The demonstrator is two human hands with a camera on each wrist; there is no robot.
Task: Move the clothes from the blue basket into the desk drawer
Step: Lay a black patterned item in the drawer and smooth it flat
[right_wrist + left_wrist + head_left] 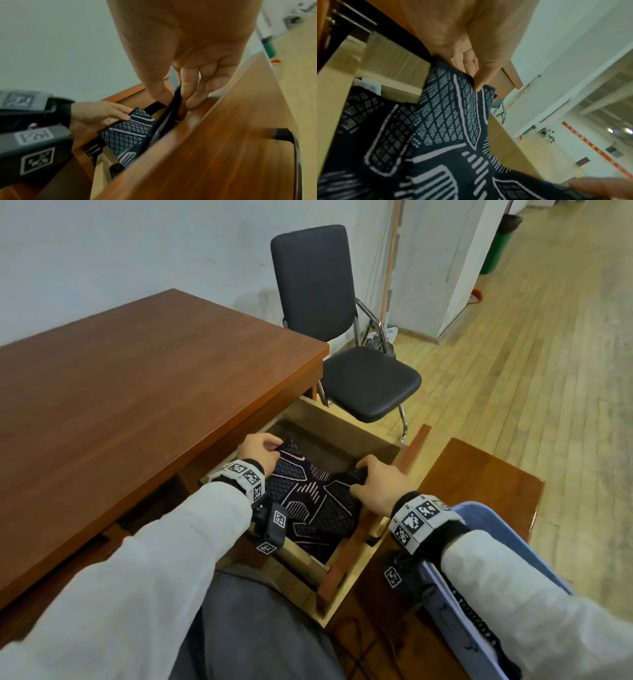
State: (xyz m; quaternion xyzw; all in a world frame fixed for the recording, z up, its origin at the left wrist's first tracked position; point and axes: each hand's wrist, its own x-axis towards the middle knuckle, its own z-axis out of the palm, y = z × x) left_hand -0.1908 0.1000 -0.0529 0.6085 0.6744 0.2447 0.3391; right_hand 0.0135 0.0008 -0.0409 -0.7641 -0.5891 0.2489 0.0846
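A dark garment point(315, 498) with a white geometric pattern lies partly inside the open desk drawer point(346, 426). My left hand point(258, 451) pinches its far left corner, thumb against fingers, plain in the left wrist view point(476, 78). My right hand point(376, 481) grips the garment's right edge point(173, 105) close to the drawer's brown front panel point(214, 142). The garment point(447, 121) is stretched between both hands above the drawer's pale wooden sides. The blue basket point(493, 529) sits low at the right, mostly hidden under my right sleeve.
The brown desk top point(137, 392) fills the left. A black chair point(342, 337) stands just beyond the drawer. A low brown cabinet point(479, 474) carries the basket at the right. Light wooden floor point(548, 371) stretches away to the right. My grey-trousered leg point(257, 628) is below the drawer.
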